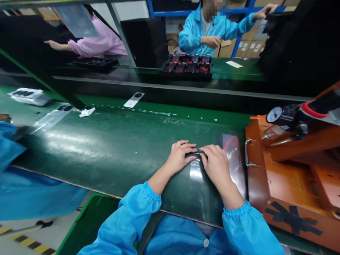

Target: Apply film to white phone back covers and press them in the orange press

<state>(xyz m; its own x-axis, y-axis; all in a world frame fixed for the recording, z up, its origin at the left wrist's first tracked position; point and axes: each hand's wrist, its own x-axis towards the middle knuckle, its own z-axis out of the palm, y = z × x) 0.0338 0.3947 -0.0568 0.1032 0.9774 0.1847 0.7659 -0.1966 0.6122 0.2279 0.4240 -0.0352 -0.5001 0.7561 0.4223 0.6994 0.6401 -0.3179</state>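
Note:
Both hands meet over the green work surface [117,144], near its front edge. My left hand [182,156] has its fingers closed on one end of a small dark flat piece [197,152]. The other end of the piece is pinched by my right hand [215,161]. Fingertips cover much of the piece, so its full shape is hidden. Just right of my right hand lies a clear plastic sheet [234,155] with a reddish curve on it.
An orange machine [257,169] with a pressure gauge [274,115] stands at the right. Farther back are a white card [134,100], plastic bags [51,117] and a tray of dark devices [188,67]. A green bin [86,223] is below left. Other people work left and across.

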